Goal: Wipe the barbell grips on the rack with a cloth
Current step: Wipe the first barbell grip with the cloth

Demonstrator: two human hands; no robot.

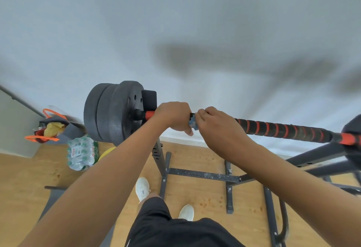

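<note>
Barbell (283, 129) sits on the rack (203, 175), long axis running roughly 9 to 3 o'clock, dipping a bit toward 4. Left hand (173, 116) is curled round the bar near the plate end; right hand (220, 127) is just beside it at 3 o'clock, fingers curled, pinching a blue cloth (193, 123) against the bar. The cloth shows only as a small wad between the two hands, so how far it wraps the bar can't be told.

The black-and-orange wrapped grip section (273, 127) stretches away from the right hand toward 3 o'clock. So the unwiped run looks to lie rightward along the bar axis, w/ the right hand nearer to it. Best guess: slide the cloth that way, left hand steadying.

Weight plates (109, 112) stand at 9 o'clock, close to the left hand, blocking travel that side. Another dark mass (351, 127) at the far 3 o'clock end probably caps the stroke. Below: wood floor (195, 156), bottle pack (82, 153), bag w/ orange handles (52, 127), the person's white shoes (142, 188).
</note>
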